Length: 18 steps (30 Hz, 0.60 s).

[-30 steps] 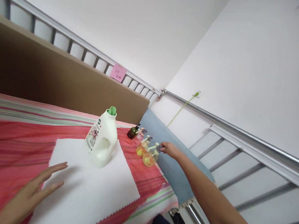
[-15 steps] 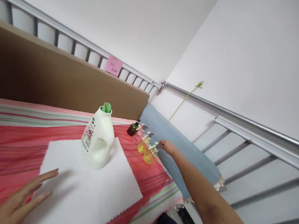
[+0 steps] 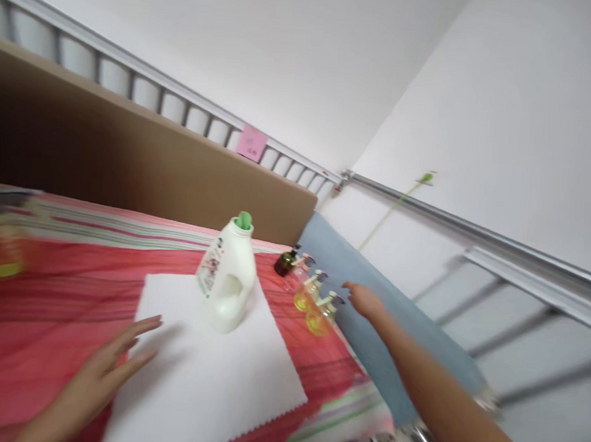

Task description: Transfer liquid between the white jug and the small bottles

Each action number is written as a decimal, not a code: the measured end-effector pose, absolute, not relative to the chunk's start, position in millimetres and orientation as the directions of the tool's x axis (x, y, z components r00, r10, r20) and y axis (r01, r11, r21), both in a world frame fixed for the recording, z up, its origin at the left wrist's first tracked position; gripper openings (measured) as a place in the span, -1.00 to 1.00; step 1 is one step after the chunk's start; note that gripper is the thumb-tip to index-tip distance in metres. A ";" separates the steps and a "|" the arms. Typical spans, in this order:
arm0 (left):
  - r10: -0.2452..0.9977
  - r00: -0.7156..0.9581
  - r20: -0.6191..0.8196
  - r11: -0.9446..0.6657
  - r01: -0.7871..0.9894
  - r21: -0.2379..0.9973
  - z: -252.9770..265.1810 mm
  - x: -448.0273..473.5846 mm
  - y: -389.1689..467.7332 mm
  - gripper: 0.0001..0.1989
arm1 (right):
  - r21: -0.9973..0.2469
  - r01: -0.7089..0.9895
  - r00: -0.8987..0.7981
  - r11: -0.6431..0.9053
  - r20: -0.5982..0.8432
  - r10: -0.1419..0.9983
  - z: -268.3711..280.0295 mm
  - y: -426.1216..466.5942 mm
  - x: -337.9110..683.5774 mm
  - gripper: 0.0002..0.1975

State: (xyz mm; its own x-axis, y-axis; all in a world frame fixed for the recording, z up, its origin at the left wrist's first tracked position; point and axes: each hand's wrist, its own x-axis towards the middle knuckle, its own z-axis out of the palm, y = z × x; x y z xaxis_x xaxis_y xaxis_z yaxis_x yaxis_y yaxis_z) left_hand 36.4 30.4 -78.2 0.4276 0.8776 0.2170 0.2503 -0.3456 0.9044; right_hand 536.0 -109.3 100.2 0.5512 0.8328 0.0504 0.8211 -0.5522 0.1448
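Observation:
A white detergent jug [image 3: 229, 277] with a green spout stands uncapped on a white sheet with a scalloped edge [image 3: 245, 385]. Left of it, my left hand [image 3: 111, 356] hovers over the sheet's edge, fingers spread, holding nothing. At the cloth's right side, several small pump bottles form a row: a dark green one [image 3: 285, 262], a pink-tinted one [image 3: 298, 276] and yellow ones, the nearest being a clear bottle with yellow liquid [image 3: 318, 320]. Just right of that bottle's handle is my right hand [image 3: 364, 300], apart from it, fingers loosely out and somewhat blurred.
Red striped cloth [image 3: 79, 314] covers the surface. Another bottle with yellow liquid [image 3: 5, 256] stands blurred at the left edge. A brown board [image 3: 143, 165] and a metal railing rise behind. A blue fringed mat [image 3: 369, 332] lies to the right, below the wall.
My right hand has come away from the nearest pump bottle's handle. The view has swung left, bringing the bottle at the left edge into sight. My left hand stays open.

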 end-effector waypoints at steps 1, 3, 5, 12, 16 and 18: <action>0.876 0.433 0.210 -0.313 0.181 0.932 -73.7 36.3 26.7 -0.53 | 0.146 0.836 0.524 -0.530 0.079 0.848 108.9 -106.9 525.8 -0.80; 0.894 0.408 0.186 -0.243 0.091 0.966 -64.8 35.2 20.3 -0.55 | 0.141 0.870 0.458 -0.472 0.118 0.881 124.5 -94.4 505.7 -0.77; 0.914 0.374 0.156 -0.182 0.037 0.983 -56.1 32.9 17.1 -0.58 | 0.132 0.913 0.367 -0.386 0.144 0.919 135.8 -71.2 481.0 -0.77; 0.948 0.300 0.109 -0.102 -0.040 0.994 -38.6 19.5 14.2 -0.60 | 0.126 0.992 -0.053 0.031 0.175 0.983 148.1 12.7 286.7 -0.75; 0.951 0.288 0.116 -0.105 -0.052 0.993 -43.6 17.8 19.2 -0.62 | 0.158 0.919 -0.378 0.362 0.087 0.922 138.1 60.1 165.6 -0.73; 0.953 0.276 0.121 -0.108 -0.065 0.992 -43.7 17.0 21.8 -0.63 | 0.161 0.882 -0.460 0.444 0.080 0.884 129.3 88.7 120.0 -0.72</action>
